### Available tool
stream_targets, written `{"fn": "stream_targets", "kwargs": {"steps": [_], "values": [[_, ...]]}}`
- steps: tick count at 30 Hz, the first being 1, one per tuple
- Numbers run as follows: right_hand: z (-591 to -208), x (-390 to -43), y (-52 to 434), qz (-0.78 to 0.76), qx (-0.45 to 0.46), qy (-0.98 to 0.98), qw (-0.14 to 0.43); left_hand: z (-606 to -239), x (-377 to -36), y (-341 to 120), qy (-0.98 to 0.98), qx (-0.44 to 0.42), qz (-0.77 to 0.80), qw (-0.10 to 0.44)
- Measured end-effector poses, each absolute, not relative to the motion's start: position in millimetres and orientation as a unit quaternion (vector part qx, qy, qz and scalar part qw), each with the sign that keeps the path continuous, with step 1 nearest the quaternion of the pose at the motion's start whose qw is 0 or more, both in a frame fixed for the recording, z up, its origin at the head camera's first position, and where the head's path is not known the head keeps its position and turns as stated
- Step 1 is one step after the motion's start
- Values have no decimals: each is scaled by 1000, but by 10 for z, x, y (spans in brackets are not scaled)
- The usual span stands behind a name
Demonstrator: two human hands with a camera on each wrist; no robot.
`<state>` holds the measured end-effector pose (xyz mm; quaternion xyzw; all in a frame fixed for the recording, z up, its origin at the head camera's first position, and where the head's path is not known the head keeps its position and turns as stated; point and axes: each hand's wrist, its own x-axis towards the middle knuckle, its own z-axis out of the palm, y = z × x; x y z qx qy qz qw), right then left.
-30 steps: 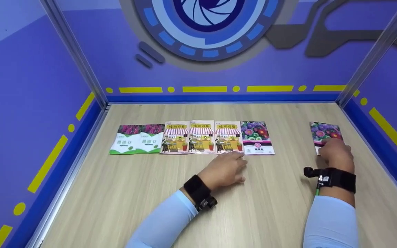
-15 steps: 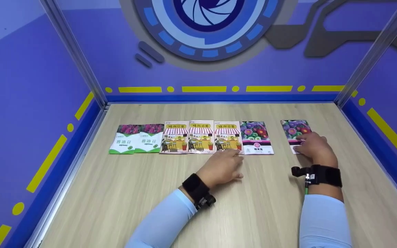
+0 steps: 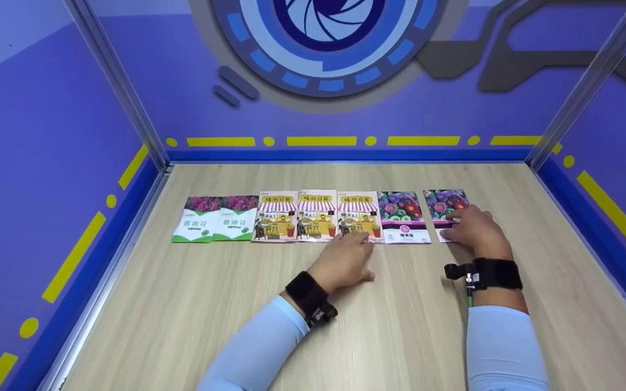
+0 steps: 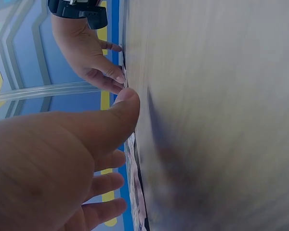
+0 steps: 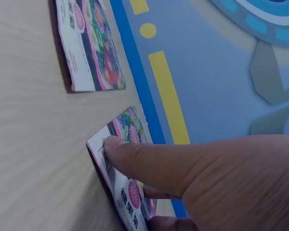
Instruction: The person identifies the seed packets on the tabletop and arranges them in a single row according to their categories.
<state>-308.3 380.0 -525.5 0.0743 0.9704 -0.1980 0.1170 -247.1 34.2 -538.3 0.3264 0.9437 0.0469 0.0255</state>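
My right hand rests on a seed packet with purple and red flowers, at the right end of a row. In the right wrist view its thumb presses the packet's white lower part, and the other fingers lie farther along, partly hidden. A narrow gap separates this packet from a matching flower seed packet. My left hand has its fingertips at the lower edge of a striped-awning seed packet. In the left wrist view the left thumb and fingers are extended, with nothing held.
Two more awning packets and two green-and-white packets continue the row leftward, some overlapping. All lie on a wood-grain table. Blue-purple panels enclose the table's back and sides.
My right hand has slid the rightmost flower packet left along the table, towards the row. My left hand has shifted slightly left along the packets' lower edge.
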Motion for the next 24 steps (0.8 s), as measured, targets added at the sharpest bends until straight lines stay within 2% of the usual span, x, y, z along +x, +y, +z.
{"fn": "stream_targets", "kwargs": {"steps": [9, 24], "values": [[-5211, -3090, 3656, -168, 35, 979, 112, -5383, -2497, 374, 946, 323, 33, 15], [-5186, -3090, 3646, -182, 23, 975, 123, -5417, -2531, 377, 951, 301, 68, 11]]}}
